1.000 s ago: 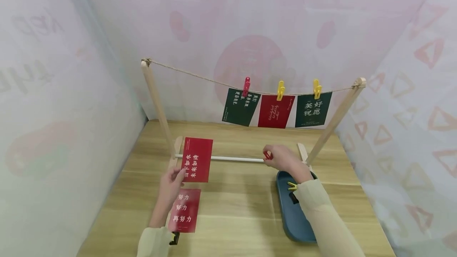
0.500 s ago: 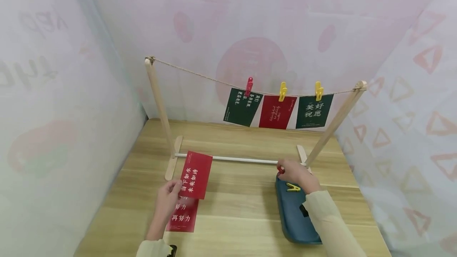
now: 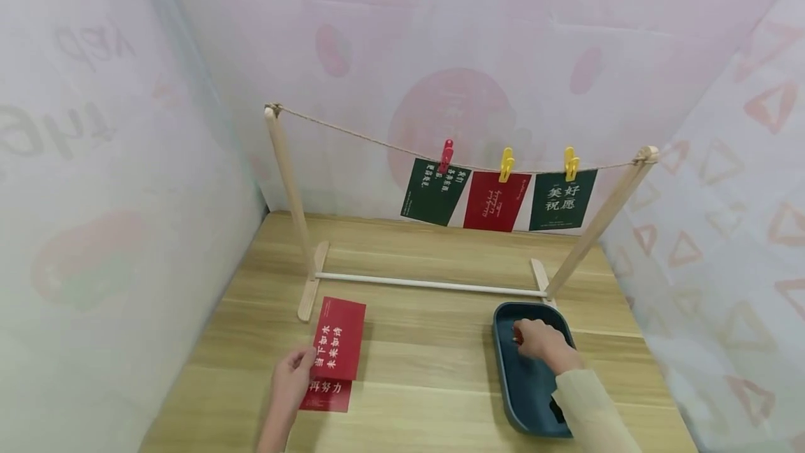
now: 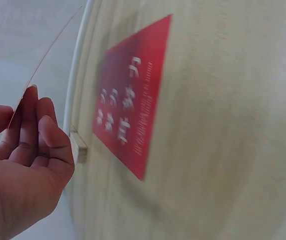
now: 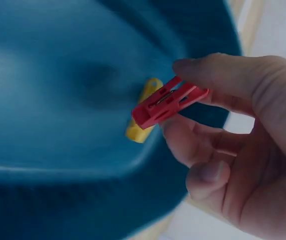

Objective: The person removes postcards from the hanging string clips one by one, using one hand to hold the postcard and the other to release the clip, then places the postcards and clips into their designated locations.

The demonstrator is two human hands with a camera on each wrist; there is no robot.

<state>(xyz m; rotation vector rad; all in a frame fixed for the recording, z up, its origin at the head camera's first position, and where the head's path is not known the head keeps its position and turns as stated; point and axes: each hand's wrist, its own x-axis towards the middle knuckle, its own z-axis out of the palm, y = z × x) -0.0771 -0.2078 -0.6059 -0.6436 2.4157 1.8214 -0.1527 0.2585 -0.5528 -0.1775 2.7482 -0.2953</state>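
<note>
My left hand (image 3: 291,377) pinches a red card (image 3: 344,331) with white characters by its left edge, thumb on one side and fingers on the other. Seen edge-on in the left wrist view, the card bows slightly. A second red card (image 4: 130,97) lies below it on the table, partly covered in the head view. Over the blue tray (image 3: 504,376), my right hand (image 3: 544,342) holds a red clothespin (image 5: 170,102) between thumb and fingers. Behind it in the right wrist view, a yellow clothespin (image 5: 140,133) lies in the tray.
A wooden frame with a left post (image 3: 291,191), a right post (image 3: 596,229) and a white crossbar (image 3: 428,284) stands at the back. From its twine (image 3: 352,133) hang a green card (image 3: 435,193), a red card (image 3: 495,203) and another green card (image 3: 562,212), each clipped.
My left hand has lowered its card toward me, over the one on the table. My right hand has carried the red clothespin from beside the crossbar to over the tray.
</note>
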